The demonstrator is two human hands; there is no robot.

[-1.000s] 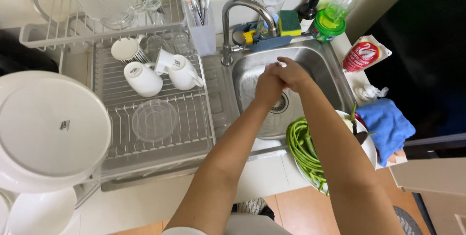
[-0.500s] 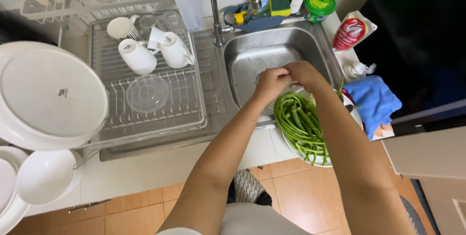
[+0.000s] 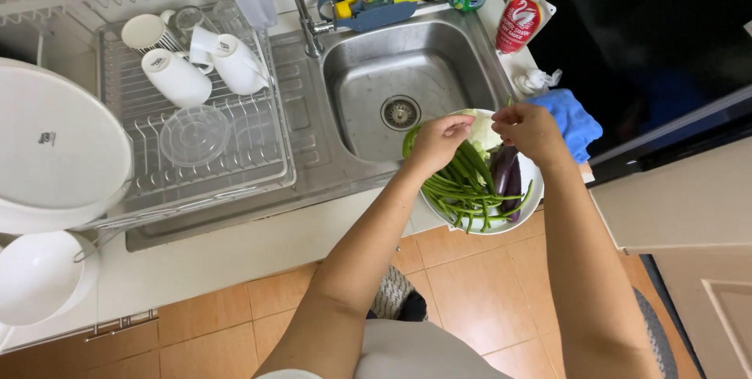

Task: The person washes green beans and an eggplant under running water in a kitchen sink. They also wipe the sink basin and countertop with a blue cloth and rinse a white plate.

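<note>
Head view, looking down on sink and counter. White bowl resting at the near right corner of the sink, partly over the rim, loaded with long green beans, a dark aubergine and a pale leafy piece. Left hand over the bowl's left side, fingers curled down onto the beans, seemingly pinching one or a few; exact grip hidden by the knuckles. Right hand over the bowl's upper right, fingers pinched together near a thin green stem end; contents of the pinch too small to confirm. Both hands close together, not touching. Sink basin dry-looking and free of produce, drain uncovered, tap not visibly running. Judged state of work: vegetables gathered in the bowl, beans whole and untrimmed as far as visible, no cut pieces and no knife or board in sight; sorting or handling of beans apparently at an early point, bulk remaining. Blue cloth just right of the bowl. Drying rack on the left with mugs and a clear lid; large white plate at far left.
</note>
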